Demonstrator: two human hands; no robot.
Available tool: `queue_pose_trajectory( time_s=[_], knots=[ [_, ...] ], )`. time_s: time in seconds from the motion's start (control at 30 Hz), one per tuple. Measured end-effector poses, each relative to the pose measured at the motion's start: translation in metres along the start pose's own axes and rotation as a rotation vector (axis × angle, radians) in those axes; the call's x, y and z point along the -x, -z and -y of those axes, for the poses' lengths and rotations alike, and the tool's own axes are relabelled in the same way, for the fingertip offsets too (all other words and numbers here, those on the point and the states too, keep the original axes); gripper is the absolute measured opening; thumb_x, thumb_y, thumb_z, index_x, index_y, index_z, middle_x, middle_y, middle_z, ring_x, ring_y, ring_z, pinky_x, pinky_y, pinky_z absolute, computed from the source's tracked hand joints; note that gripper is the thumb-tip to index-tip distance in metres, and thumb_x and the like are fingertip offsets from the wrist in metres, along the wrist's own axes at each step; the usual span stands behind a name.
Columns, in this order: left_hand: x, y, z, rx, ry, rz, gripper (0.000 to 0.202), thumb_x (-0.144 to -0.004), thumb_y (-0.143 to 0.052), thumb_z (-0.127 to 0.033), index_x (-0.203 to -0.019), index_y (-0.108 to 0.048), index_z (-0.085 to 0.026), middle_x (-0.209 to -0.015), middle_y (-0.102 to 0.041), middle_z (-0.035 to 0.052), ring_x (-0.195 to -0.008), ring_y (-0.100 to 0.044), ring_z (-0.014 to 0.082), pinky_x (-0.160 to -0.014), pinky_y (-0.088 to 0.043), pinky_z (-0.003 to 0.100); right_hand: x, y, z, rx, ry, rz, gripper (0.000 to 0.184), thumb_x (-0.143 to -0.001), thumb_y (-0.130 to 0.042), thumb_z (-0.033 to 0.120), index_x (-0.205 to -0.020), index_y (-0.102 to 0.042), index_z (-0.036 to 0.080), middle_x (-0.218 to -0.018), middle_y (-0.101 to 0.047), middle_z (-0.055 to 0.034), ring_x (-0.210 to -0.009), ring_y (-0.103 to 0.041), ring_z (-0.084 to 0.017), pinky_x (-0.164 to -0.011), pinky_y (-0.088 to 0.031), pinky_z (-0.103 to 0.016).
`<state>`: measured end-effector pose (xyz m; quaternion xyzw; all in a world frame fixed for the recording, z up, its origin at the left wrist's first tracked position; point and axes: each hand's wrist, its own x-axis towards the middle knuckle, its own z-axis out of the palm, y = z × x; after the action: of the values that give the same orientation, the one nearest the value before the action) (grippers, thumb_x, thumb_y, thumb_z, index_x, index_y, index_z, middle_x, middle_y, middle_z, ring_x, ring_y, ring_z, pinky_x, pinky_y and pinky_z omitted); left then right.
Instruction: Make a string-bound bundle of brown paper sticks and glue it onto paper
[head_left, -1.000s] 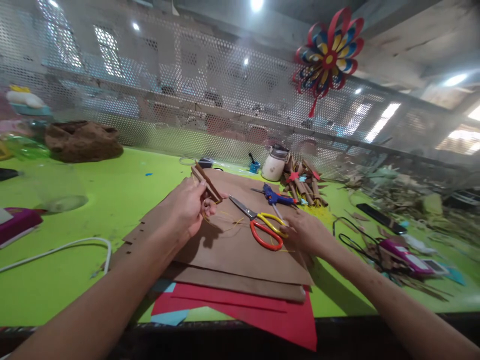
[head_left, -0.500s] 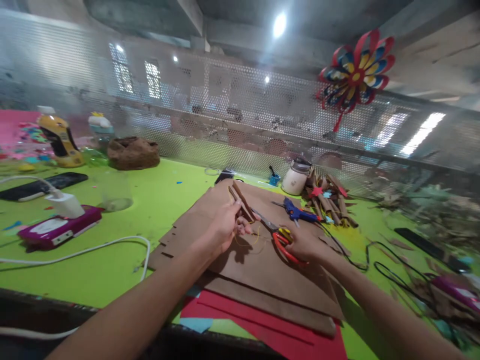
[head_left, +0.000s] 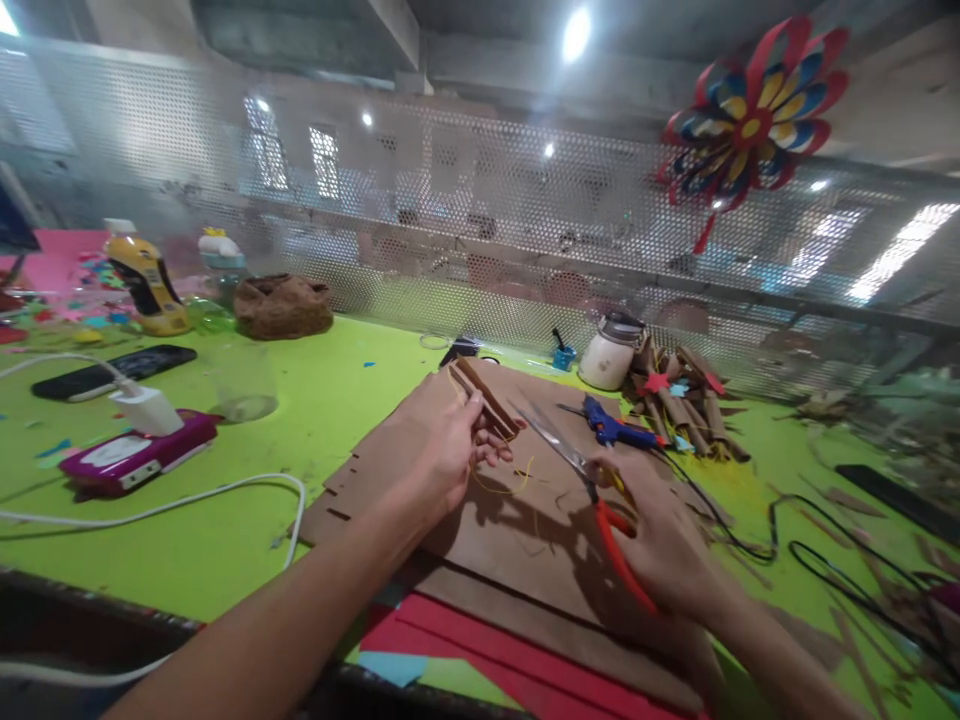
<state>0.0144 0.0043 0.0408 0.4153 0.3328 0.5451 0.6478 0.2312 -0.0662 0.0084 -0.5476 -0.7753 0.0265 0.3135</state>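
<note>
My left hand (head_left: 459, 450) is closed around a folded brown cardboard strip (head_left: 487, 395), with a thin yellow string (head_left: 501, 488) trailing below it. In my right hand (head_left: 652, 520) are scissors (head_left: 619, 550) with red-orange handles, their metal blades pointing up and left toward the strip but apart from it. Both hands are above a stack of brown cardboard sheets (head_left: 405, 430). A blue glue gun (head_left: 615, 428) lies on the cardboard, just beyond the scissors.
Behind are a white jar (head_left: 604, 358) and rolled cardboard tubes (head_left: 686, 405). Leftward sit a purple power strip (head_left: 139, 455), a phone (head_left: 112, 372), a clear cup (head_left: 247, 390) and a yellow bottle (head_left: 150, 280). A black cord (head_left: 772, 520) loops at right; red paper (head_left: 465, 640) lies in front.
The scissors have drawn back to the right, away from the cardboard strip, and my right hand has turned with them. My left hand still grips the strip. The view has shifted slightly left.
</note>
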Motion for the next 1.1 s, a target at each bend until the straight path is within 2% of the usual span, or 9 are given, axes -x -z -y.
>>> queue_pose_trajectory(
  time_s=[0.17, 0.37, 0.63, 0.8, 0.97, 1.1],
  knots=[
    [0.0018, -0.0040, -0.0005, -0.018, -0.031, -0.055, 0.011, -0.092, -0.038, -0.024, -0.091, -0.047, -0.017, -0.065, -0.066, 0.0024, -0.042, -0.055, 0.0087, -0.038, -0.038, 0.016, 0.0028, -0.0004, 0.0064, 0.133, -0.019, 0.018, 0.042, -0.074, -0.053, 0.019, -0.116, -0.048, 0.021, -0.108, -0.054, -0.0099, -0.099, -0.053, -0.025, -0.083, -0.045, -0.037],
    [0.0058, -0.0089, 0.0002, -0.036, -0.053, -0.114, 0.010, -0.091, -0.039, -0.023, -0.087, -0.046, -0.018, -0.053, -0.056, -0.0033, -0.042, -0.055, 0.0097, -0.039, -0.040, 0.017, 0.0047, -0.0012, 0.0099, 0.230, -0.030, 0.012, 0.044, -0.074, -0.054, 0.021, -0.117, -0.049, 0.022, -0.108, -0.055, -0.0110, -0.096, -0.054, -0.026, -0.080, -0.045, -0.037],
    [0.0043, -0.0077, 0.0035, -0.074, -0.052, -0.096, 0.011, -0.092, -0.038, -0.024, -0.085, -0.044, -0.018, -0.062, -0.061, 0.0008, -0.045, -0.057, 0.0100, -0.039, -0.041, 0.018, 0.0050, -0.0024, 0.0085, 0.159, -0.093, 0.093, 0.043, -0.075, -0.052, 0.023, -0.118, -0.049, 0.026, -0.105, -0.055, -0.0068, -0.088, -0.057, -0.021, -0.075, -0.045, -0.033],
    [0.0052, -0.0083, 0.0025, -0.076, -0.041, -0.085, 0.010, -0.092, -0.037, -0.022, -0.085, -0.043, -0.018, -0.065, -0.061, 0.0018, -0.046, -0.059, 0.0114, -0.041, -0.044, 0.020, 0.0050, -0.0041, 0.0062, 0.111, -0.104, 0.115, 0.042, -0.075, -0.053, 0.023, -0.117, -0.049, 0.025, -0.103, -0.057, -0.0071, -0.086, -0.057, -0.021, -0.076, -0.045, -0.034],
    [0.0042, -0.0078, 0.0017, -0.083, -0.031, -0.081, 0.009, -0.092, -0.037, -0.021, -0.089, -0.045, -0.017, -0.065, -0.061, 0.0023, -0.047, -0.060, 0.0119, -0.042, -0.046, 0.020, 0.0059, -0.0028, 0.0087, 0.166, -0.110, 0.099, 0.041, -0.077, -0.052, 0.024, -0.118, -0.050, 0.026, -0.104, -0.056, -0.0070, -0.091, -0.056, -0.023, -0.077, -0.044, -0.035],
    [0.0024, -0.0064, 0.0025, -0.069, -0.033, -0.086, 0.009, -0.091, -0.038, -0.020, -0.092, -0.046, -0.016, -0.064, -0.062, 0.0024, -0.047, -0.060, 0.0117, -0.042, -0.046, 0.019, 0.0063, -0.0022, 0.0078, 0.203, -0.100, 0.113, 0.039, -0.077, -0.052, 0.026, -0.117, -0.052, 0.024, -0.100, -0.057, -0.0074, -0.086, -0.056, -0.023, -0.073, -0.044, -0.034]
  ],
)
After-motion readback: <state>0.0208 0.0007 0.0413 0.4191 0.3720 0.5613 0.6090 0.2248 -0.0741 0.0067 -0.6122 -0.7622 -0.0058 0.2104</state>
